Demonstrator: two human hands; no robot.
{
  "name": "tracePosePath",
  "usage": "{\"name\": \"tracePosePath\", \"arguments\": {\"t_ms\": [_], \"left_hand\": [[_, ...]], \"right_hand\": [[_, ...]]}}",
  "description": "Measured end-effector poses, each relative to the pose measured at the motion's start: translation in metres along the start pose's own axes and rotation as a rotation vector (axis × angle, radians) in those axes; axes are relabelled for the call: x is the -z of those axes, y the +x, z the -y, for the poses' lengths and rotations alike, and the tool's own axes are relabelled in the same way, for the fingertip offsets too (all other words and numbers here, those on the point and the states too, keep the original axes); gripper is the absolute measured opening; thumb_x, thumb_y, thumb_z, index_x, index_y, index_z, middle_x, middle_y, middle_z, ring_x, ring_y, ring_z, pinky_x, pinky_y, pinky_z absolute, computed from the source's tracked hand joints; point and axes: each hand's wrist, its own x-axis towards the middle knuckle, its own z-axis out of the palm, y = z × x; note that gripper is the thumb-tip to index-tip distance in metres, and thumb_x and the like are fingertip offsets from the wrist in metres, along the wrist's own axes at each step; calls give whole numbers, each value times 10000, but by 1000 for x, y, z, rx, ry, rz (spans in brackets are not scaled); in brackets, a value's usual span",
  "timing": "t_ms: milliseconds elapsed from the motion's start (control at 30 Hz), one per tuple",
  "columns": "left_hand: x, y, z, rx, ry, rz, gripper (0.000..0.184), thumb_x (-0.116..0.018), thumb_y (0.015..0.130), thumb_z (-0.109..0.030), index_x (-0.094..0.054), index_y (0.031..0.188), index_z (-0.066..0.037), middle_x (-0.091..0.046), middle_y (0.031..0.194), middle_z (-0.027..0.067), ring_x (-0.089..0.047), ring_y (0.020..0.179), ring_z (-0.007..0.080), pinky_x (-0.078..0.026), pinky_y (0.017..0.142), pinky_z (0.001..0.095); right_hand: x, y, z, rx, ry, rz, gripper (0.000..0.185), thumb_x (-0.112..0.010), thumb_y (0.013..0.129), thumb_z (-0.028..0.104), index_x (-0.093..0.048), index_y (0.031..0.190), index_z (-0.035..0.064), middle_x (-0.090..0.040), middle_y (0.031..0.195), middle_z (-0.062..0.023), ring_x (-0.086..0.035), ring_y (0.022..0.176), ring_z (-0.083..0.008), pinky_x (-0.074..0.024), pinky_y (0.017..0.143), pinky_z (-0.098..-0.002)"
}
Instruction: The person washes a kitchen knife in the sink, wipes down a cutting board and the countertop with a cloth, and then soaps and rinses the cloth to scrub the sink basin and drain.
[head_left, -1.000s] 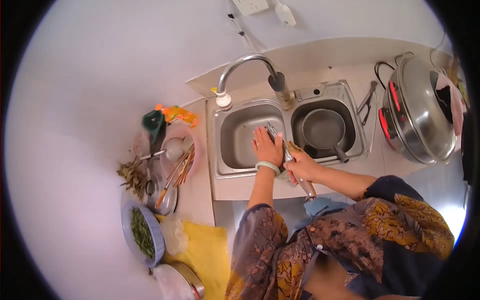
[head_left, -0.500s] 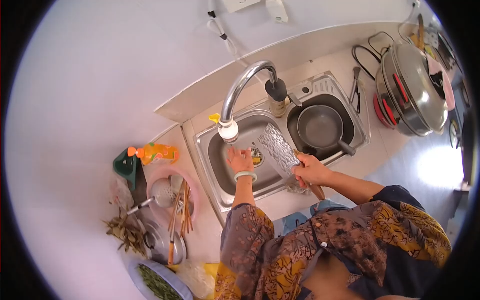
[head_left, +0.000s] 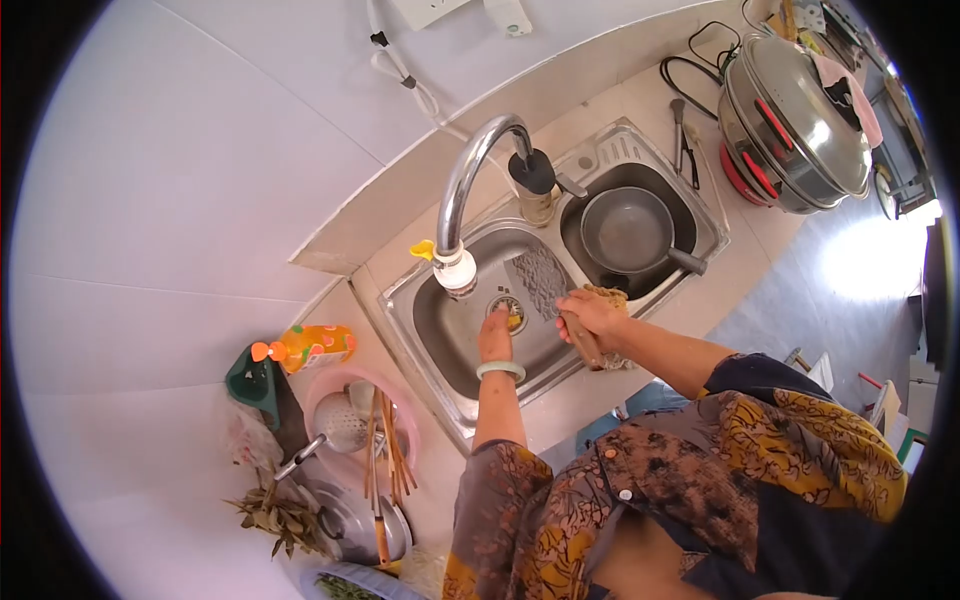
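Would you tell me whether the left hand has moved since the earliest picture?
Yes, the left hand has moved leftward, away from the divider between the sink basins, and its fingers are now by the drain.

Smooth pale-green bangle (head_left: 501, 372) around the left wrist (head_left: 498, 361) at six o'clock, loose-sleeved blouse (head_left: 690, 465) in mottled brown, grey and navy, dark line-drawn leafy pattern, mustard-yellow patches toward four o'clock, orange button (head_left: 610, 453) and whitish button (head_left: 626, 495) at five o'clock
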Motion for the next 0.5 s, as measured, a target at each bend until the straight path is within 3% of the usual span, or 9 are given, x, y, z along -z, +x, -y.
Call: {"name": "tracePosePath", "arguments": {"t_ms": [67, 167, 367, 500], "left_hand": [[5, 13, 22, 215, -291, 75, 641, -566, 840, -609, -608, 1163, -56, -654, 1054, 102, -553, 1077, 237, -194, 1090, 544], [8, -3, 9, 358, -335, 204, 672, -560, 799, -702, -592, 1142, -125, -623, 1094, 48, -524, 1080, 185, -162, 1056, 595], [-2, -16, 4, 378, -495, 262, 530, -671, 845, -479, -519, 1254, -181, -505, 1333, -24, -438, 1209, 191, -236, 1027, 553], [-4, -6, 16, 354, -495, 235, 412, -663, 881, -301, -528, 1250, -174, -522, 1331, -23, -452, 1215, 197, -255, 1020, 545]], "right_hand": [[-7, 2, -3, -19, 70, 22, 179, -578, 944, 227, -484, 963, 76, -587, 783, -80, -592, 646, -204, -511, 591, -347], [-14, -1, -9, -50, 103, 70, 185, -582, 947, 229, -484, 964, 73, -590, 786, -85, -594, 642, -208, -509, 597, -348], [-7, -1, -19, -92, 49, 200, 214, -587, 950, 238, -500, 997, 48, -605, 782, -81, -616, 643, -194, -526, 593, -320], [4, -3, -13, -24, -234, 208, 366, -549, 962, 370, -522, 1050, 16, -625, 804, -98, -625, 655, -189, -524, 588, -312]]}}
